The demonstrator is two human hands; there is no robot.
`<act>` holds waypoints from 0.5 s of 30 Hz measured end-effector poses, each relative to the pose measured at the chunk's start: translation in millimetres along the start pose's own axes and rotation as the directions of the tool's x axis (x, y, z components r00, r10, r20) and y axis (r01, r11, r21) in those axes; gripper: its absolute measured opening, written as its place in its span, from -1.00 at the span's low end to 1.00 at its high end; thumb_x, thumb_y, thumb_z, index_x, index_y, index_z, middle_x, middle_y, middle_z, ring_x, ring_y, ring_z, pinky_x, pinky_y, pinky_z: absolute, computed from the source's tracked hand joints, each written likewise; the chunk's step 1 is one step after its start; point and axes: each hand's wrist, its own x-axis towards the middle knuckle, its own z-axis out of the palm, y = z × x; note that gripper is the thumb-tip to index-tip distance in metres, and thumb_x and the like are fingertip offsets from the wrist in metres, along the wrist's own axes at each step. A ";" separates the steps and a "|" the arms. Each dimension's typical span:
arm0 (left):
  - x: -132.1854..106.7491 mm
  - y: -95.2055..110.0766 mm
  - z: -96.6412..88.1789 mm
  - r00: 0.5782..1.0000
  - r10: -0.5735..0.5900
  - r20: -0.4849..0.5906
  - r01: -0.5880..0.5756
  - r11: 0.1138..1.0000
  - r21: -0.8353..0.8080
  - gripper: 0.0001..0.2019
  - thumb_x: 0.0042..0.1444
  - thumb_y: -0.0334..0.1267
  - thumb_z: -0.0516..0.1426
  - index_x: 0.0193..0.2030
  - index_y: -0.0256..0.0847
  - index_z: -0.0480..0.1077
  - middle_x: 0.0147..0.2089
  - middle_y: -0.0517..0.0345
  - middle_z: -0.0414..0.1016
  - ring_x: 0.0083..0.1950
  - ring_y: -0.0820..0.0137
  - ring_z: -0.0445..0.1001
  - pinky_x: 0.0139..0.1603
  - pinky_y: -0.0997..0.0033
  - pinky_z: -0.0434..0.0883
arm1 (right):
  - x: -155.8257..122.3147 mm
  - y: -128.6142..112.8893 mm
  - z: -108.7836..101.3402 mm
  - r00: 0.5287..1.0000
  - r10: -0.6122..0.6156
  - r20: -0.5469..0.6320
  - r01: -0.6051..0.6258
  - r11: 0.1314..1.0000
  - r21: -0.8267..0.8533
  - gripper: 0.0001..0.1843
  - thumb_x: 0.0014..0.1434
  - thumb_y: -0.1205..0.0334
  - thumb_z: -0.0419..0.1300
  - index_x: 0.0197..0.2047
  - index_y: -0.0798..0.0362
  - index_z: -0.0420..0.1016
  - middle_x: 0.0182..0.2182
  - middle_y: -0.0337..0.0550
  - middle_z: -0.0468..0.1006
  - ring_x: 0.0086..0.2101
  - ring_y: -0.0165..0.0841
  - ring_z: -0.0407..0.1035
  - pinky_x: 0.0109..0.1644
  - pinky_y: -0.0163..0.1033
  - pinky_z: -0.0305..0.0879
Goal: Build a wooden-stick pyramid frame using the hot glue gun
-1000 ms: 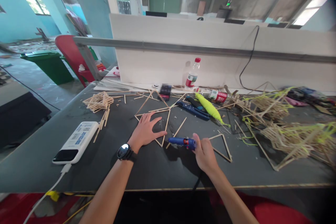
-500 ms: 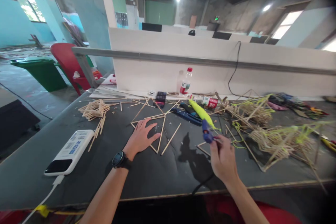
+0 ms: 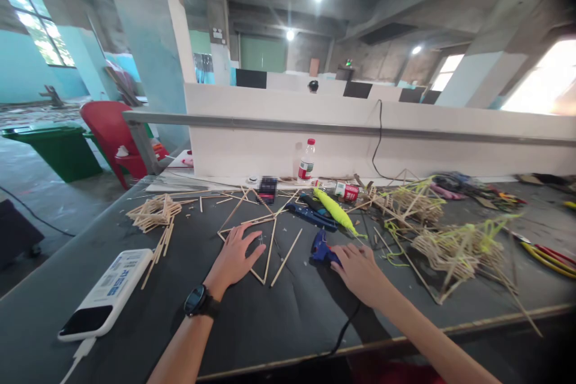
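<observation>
My left hand (image 3: pixel 236 257) lies flat, fingers spread, on a frame of thin wooden sticks (image 3: pixel 251 225) on the dark table (image 3: pixel 279 312). A black watch (image 3: pixel 197 302) sits on that wrist. My right hand (image 3: pixel 357 267) rests on the table, fingers curled around the rear of a blue glue gun (image 3: pixel 320 246) whose black cord (image 3: pixel 344 327) runs toward the front edge. A loose stick (image 3: pixel 286 249) lies between the two hands.
A white power bank (image 3: pixel 105 293) lies at the left. A stick bundle (image 3: pixel 150 212) sits beyond it. Blue pliers (image 3: pixel 310 216), a yellow-green tool (image 3: pixel 335 209) and bottles (image 3: pixel 306 161) stand behind. Stick-and-yellow-cord structures (image 3: pixel 454 243) crowd the right.
My right hand lifted the glue gun off the table, carried it right and set it down nearer the yellow-green tool. The left hand stayed on the stick frame. The camera tilted up.
</observation>
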 end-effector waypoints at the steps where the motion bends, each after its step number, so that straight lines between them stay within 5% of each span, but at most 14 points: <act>1: -0.1 0.1 -0.2 1.000 0.003 -0.003 -0.003 1.000 -0.001 -0.55 0.34 0.08 -0.04 0.23 -0.01 0.37 0.36 0.00 0.19 0.40 0.10 0.15 0.41 -0.09 0.12 | 1.0 0.1 -0.7 1.000 0.001 0.000 -0.001 1.000 -0.028 -0.80 0.35 0.25 0.09 0.02 -0.02 0.42 -0.12 -0.05 0.57 -0.08 -0.11 0.41 -0.01 0.01 0.08; 8: -0.4 2.5 -3.5 0.998 0.019 -0.054 -0.019 1.000 -0.004 -0.65 0.35 0.00 -0.01 0.12 -0.02 0.44 0.27 0.01 0.29 0.33 0.13 0.23 0.33 -0.06 0.21 | 7.5 -16.2 -32.9 0.993 0.099 0.065 -0.096 0.994 -0.047 -0.82 0.28 0.24 0.19 -0.05 -0.04 0.53 -0.16 -0.07 0.53 -0.10 -0.15 0.42 -0.08 -0.09 0.15; 12: 0.1 7.2 -6.5 0.990 0.029 -0.138 -0.026 0.999 0.024 -0.75 0.34 -0.08 0.03 -0.01 -0.02 0.48 0.15 0.05 0.38 0.22 0.17 0.32 0.23 0.01 0.25 | 29.5 -58.1 -66.4 0.972 0.124 0.198 -0.154 0.978 0.143 -0.74 0.36 0.25 0.04 -0.20 -0.04 0.57 -0.26 -0.14 0.60 -0.24 -0.27 0.51 -0.23 -0.22 0.23; 15: -0.2 11.1 -9.8 0.979 0.045 -0.198 -0.037 0.998 0.047 -0.81 0.33 -0.13 0.05 -0.11 -0.05 0.48 0.05 0.07 0.44 0.13 0.20 0.36 0.16 0.08 0.26 | 55.5 -93.6 -76.8 0.933 0.151 0.328 -0.188 0.979 0.081 -0.62 0.39 0.20 -0.02 -0.29 0.02 0.60 -0.35 -0.04 0.63 -0.34 -0.22 0.56 -0.36 -0.26 0.27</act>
